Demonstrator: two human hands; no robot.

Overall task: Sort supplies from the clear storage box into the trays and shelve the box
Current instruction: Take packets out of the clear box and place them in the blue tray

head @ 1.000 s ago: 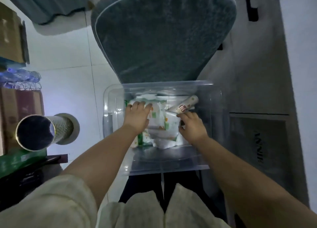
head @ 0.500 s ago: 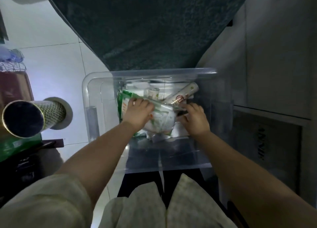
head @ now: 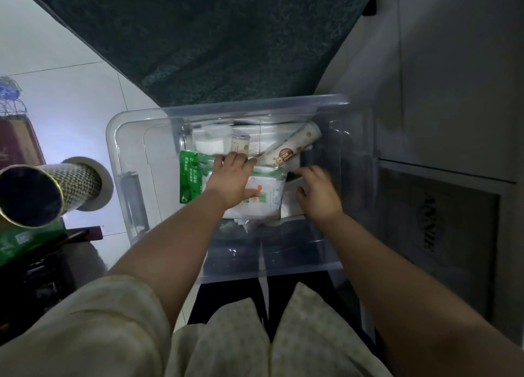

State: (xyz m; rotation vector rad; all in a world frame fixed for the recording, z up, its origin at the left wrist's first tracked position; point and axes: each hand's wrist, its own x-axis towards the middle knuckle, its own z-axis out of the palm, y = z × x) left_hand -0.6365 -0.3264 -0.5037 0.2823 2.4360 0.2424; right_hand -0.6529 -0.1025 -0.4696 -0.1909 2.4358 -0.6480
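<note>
The clear storage box stands on the floor in front of me with both my hands inside it. My left hand grips the top edge of a green and white soft pack in the middle of the box. My right hand is just right of the pack, fingers spread and blurred, holding nothing. Behind the pack lie a beige tube with a brown label, a small white bottle and a round white container. What lies under the pack is hidden.
A dark green rug lies beyond the box. A cardboard tube in mesh and green packaging sit at the left. A grey cabinet with a lower open shelf is at the right.
The view has moved closer to the box. My left hand has slid up to the pack's top edge. My right hand has come off the pack and opened beside it.
</note>
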